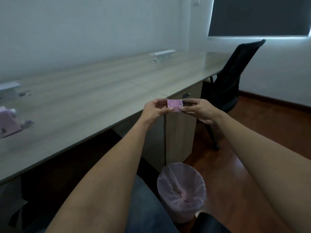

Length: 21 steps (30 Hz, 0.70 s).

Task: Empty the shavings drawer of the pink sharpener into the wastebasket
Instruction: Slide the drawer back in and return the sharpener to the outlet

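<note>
A small pink shavings drawer [175, 105] is held upright, open side up, between both hands, just past the desk's front edge. My left hand [155, 110] pinches its left side and my right hand [200, 111] grips its right side. Its inside looks pink and bare. The pink sharpener [9, 121] stands on the desk at the far left, blurred. The wastebasket [181, 190], lined with a pinkish bag, stands on the floor below and a little toward me from the drawer.
A long wooden desk [94, 91] runs from left to back right, with a cabinet [180, 135] under it beside the wastebasket. A black office chair [230, 81] stands behind the hands. White cable boxes [162, 53] sit on the desk. My knees show at the bottom.
</note>
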{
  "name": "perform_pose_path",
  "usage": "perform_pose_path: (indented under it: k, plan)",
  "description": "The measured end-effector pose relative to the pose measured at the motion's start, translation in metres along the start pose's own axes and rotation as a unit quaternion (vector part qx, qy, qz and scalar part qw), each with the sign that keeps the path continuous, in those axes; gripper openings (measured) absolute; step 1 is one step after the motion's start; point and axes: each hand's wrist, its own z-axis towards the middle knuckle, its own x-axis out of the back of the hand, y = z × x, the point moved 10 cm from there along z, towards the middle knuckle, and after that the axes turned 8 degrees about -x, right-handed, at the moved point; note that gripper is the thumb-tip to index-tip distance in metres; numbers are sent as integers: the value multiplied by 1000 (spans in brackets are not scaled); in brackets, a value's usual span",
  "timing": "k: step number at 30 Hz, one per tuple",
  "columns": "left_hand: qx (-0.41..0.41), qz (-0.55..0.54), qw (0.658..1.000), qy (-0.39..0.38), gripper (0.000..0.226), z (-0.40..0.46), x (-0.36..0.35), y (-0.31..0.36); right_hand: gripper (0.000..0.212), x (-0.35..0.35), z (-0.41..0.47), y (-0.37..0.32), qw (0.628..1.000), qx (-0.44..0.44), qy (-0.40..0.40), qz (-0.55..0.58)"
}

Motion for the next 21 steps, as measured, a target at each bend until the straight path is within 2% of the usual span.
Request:
perform_pose_path:
  k: [5, 13, 16, 21]
  plan:
    - [-46, 27, 998, 21, 58, 8, 38, 63, 31, -51, 6, -59, 998, 42, -54, -16]
    - [-67, 62, 993, 69, 54, 2, 131, 131, 37, -149, 35, -109, 990, 72, -113, -45]
    - [-77, 70, 990, 95, 52, -8, 169, 153, 46, -192, 45, -126, 984, 84, -143, -69]
    - [-81, 110, 978, 158, 51, -41, 258, 187, 49, -294, 60, -140, 966, 95, -218, -101]
